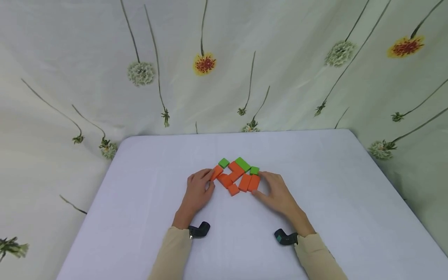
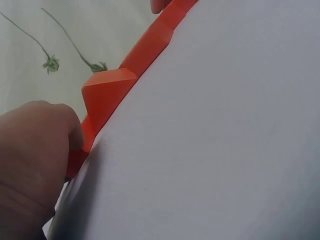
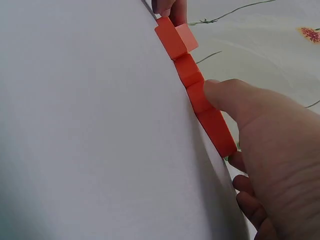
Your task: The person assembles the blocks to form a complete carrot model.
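Observation:
Orange and green blocks lie grouped on the white-covered table. My left hand (image 1: 197,193) grips the leftmost orange block (image 1: 217,171) between thumb and fingers; in the left wrist view its thumb bends against the orange piece. At the group's right side, my right hand (image 1: 279,195) pinches the rightmost orange block (image 1: 254,183), thumb at the near end and index finger by the small green block (image 1: 254,170). Beside it lies another orange block (image 1: 244,182). An orange square (image 1: 233,189) sits nearest me. In the right wrist view the thumb touches the orange row (image 3: 199,97).
Behind the held pieces are a long green block (image 1: 242,164), a small green one (image 1: 224,163) and several more orange blocks (image 1: 237,173). White cloth covers the table (image 1: 157,171). A flower-patterned curtain (image 1: 224,93) hangs beyond its far edge.

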